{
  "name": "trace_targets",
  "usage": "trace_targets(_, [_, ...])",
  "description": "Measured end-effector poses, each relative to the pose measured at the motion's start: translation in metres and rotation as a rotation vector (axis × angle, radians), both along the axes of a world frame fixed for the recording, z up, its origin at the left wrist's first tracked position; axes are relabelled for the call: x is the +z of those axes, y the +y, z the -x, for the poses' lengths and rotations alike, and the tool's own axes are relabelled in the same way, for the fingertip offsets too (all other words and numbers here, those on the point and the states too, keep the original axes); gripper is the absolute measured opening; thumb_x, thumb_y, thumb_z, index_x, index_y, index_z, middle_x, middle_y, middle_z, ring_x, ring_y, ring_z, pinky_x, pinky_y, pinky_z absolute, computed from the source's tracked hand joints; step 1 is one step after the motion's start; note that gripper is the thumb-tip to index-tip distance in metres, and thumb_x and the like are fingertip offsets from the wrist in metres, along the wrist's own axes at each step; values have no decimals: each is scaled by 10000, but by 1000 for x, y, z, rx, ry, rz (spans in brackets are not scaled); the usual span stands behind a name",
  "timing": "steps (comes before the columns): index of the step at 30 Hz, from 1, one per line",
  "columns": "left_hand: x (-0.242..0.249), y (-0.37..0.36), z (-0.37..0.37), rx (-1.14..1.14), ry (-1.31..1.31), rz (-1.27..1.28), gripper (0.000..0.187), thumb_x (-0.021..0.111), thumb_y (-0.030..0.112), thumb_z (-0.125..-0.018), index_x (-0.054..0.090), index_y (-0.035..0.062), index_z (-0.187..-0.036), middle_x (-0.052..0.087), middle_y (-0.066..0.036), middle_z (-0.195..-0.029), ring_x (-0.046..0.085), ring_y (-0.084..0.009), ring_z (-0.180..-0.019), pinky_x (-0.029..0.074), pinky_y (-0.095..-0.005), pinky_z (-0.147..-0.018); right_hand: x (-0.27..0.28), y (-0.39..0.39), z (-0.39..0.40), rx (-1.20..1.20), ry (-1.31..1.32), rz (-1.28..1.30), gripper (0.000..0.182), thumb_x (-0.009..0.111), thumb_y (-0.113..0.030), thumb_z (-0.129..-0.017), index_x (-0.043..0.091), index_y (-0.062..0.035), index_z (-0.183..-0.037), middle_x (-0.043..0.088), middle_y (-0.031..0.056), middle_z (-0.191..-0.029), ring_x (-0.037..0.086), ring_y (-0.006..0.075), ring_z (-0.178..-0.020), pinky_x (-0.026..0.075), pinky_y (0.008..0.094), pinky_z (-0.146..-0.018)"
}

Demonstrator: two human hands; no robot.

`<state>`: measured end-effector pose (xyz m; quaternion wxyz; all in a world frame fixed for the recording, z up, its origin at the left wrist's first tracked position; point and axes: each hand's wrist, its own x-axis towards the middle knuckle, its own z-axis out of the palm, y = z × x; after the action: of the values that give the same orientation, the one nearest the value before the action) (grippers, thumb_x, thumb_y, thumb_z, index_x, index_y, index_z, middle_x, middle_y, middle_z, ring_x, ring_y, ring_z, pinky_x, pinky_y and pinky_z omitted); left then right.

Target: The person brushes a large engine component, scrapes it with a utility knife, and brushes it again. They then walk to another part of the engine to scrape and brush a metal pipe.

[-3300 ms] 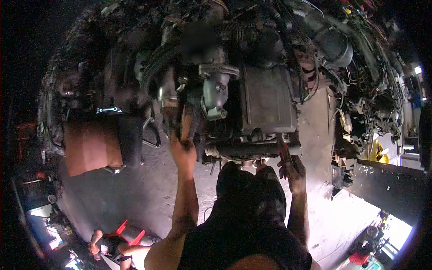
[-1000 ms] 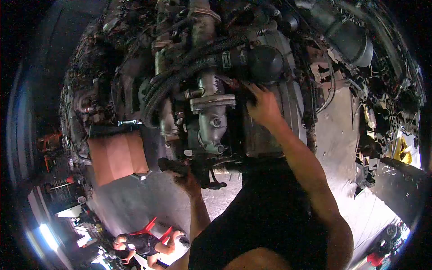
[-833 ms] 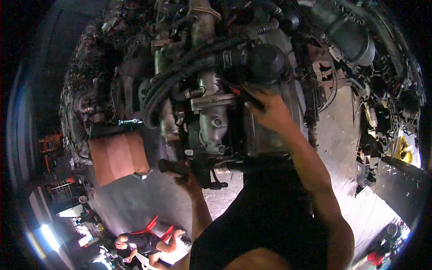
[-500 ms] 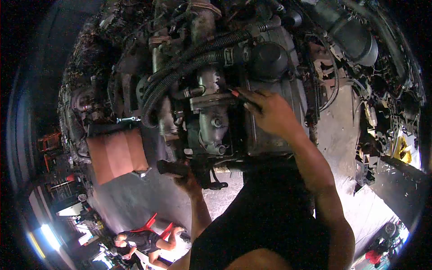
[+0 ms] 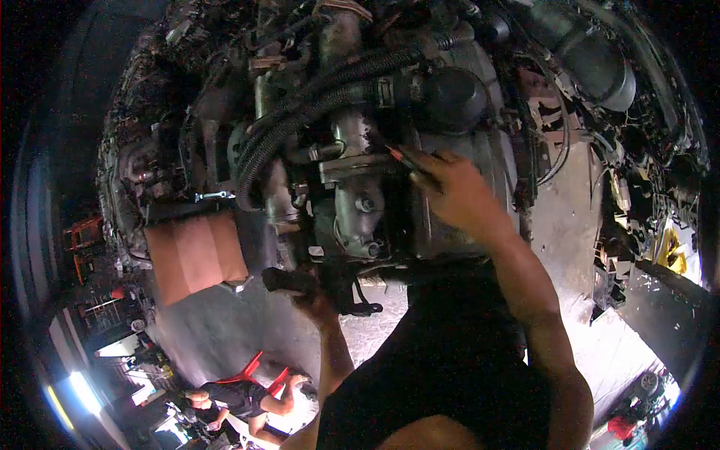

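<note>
My right hand (image 5: 457, 187) is closed around a thin tool with a red part (image 5: 397, 153), whose tip points up and left at a metal pipe (image 5: 352, 133) on the engine. Lower down, my left hand (image 5: 315, 301) grips a dark, blocky object (image 5: 289, 281) near the engine's front edge. Between the hands lie a flanged joint (image 5: 356, 168) and a metal housing (image 5: 361, 214). Black corrugated hoses (image 5: 289, 124) arch over the pipe. A round black cap (image 5: 454, 101) sits above my right hand.
A brown cardboard piece (image 5: 196, 256) lies at the left, with a wrench (image 5: 215, 196) just above it. On a red chair (image 5: 253, 365) at the lower left sits another person (image 5: 236, 397). A dark cylinder (image 5: 600, 75) is at the upper right.
The view has shifted slightly. Both hands keep nearly the same places and holds, with the red-marked tool still beside the pipe.
</note>
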<state>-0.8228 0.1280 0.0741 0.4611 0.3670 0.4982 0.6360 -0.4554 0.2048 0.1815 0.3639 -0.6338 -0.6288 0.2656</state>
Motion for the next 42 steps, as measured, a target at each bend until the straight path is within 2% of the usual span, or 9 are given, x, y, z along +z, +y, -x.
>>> trace_targets(10, [20,-5,-21,103,471,17,255,626,-8,-835,608,-39,-1088,641,-86,-1018,612,-171,-888,509,-336,-815,-2,3,4,35,24,-16,443,607,-131,-858,559,-194,-1294,605,222,-1010,591,428,-846,484,465,-731])
trace_targets(13, [26,1,-29,134,423,159,230,626,-4,-831,615,-41,-1057,650,-82,-963,624,-172,-841,525,-334,-766,0,7,7,-28,-15,-71,432,610,-136,-856,566,-187,-1283,604,227,-1011,597,429,-842,490,465,-720])
trace_targets(16, [21,5,-29,66,-137,-16,201,629,-7,-829,619,-32,-1028,648,-80,-948,626,-169,-814,529,-320,-737,7,3,8,-4,-7,-58,435,610,-140,-857,563,-194,-1286,602,229,-1029,601,426,-870,493,468,-725])
trace_targets(21, [38,0,-39,69,419,31,203,632,-6,-836,601,-30,-1035,642,-88,-978,621,-167,-840,530,-319,-757,4,12,8,-32,-25,39,452,604,-148,-866,545,-222,-1307,598,232,-1077,595,416,-956,497,461,-777])
trace_targets(25, [40,-1,-41,22,209,-27,209,642,23,-852,597,-23,-1051,644,-84,-987,617,-163,-848,522,-316,-769,4,8,5,-19,17,19,438,599,-160,-870,550,-211,-1302,581,219,-1149,593,416,-970,500,454,-826])
trace_targets(31, [38,-4,-27,102,555,223,245,652,23,-853,591,-6,-1088,643,-75,-1013,615,-171,-902,519,-329,-815,-2,9,-2,46,-11,-32,419,589,-169,-883,550,-179,-1300,586,229,-1132,580,441,-958,487,463,-831])
trace_targets(34, [50,-3,-39,18,-469,288,258,642,29,-863,578,4,-1112,635,-74,-1043,613,-175,-911,524,-332,-821,4,15,-2,50,35,89,417,589,-168,-884,548,-156,-1299,590,232,-1119,573,452,-959,479,463,-828])
trace_targets(37, [54,-1,-57,-6,124,7,272,639,20,-862,570,8,-1125,629,-77,-1052,615,-176,-902,526,-329,-820,-6,19,-4,37,86,-43,410,586,-174,-890,548,-156,-1298,590,238,-1102,574,452,-952,479,453,-826])
trace_targets(42, [30,-8,-33,-7,391,19,291,663,-14,-830,582,9,-1109,633,-78,-1016,621,-160,-858,538,-325,-783,-16,17,4,23,154,10,403,586,-159,-897,553,-180,-1298,589,243,-1106,576,441,-971,479,453,-834])
